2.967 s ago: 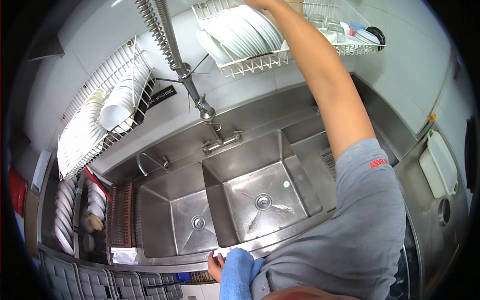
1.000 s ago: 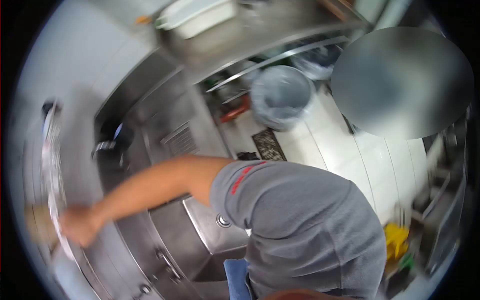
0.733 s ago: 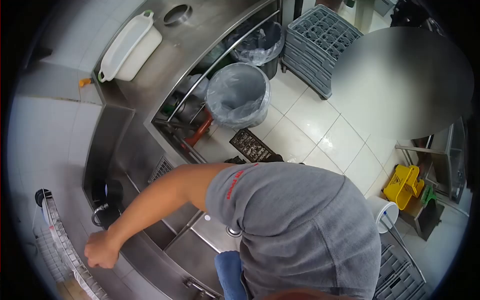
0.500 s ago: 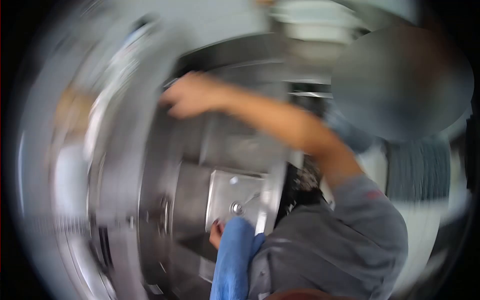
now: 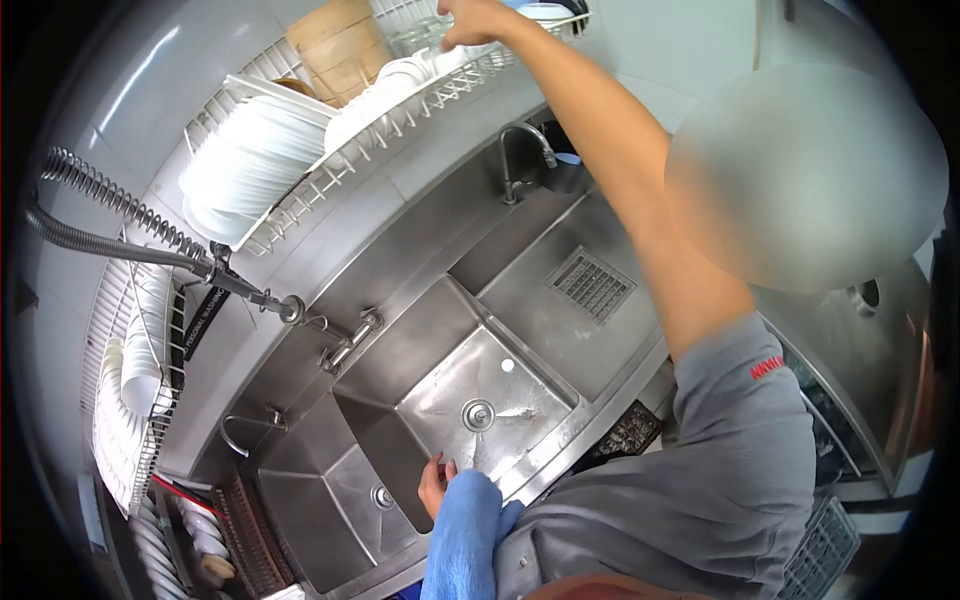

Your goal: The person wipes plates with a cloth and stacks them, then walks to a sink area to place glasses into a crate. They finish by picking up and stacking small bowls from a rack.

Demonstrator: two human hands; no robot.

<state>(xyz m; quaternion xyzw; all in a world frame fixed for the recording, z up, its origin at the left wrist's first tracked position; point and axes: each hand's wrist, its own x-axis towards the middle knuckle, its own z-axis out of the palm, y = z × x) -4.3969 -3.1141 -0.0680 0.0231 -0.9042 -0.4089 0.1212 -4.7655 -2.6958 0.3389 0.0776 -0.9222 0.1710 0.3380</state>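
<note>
Reaching at the wall rack is the step judged in hand. The sink (image 5: 440,390) is set below; the rack (image 5: 350,160) is hung above it and loaded with plates (image 5: 250,165) and bowls (image 5: 385,85). A blue cloth (image 5: 462,545) is seen at the sink's near rim. The left hand (image 5: 435,485) is laid flat and open on that rim, just beside the cloth. The right hand (image 5: 470,20) is stretched to the rack's far end with its fingers curled down; whether anything is gripped cannot be told. A next move there calls for a sure grip and clearance over the wire edge.
</note>
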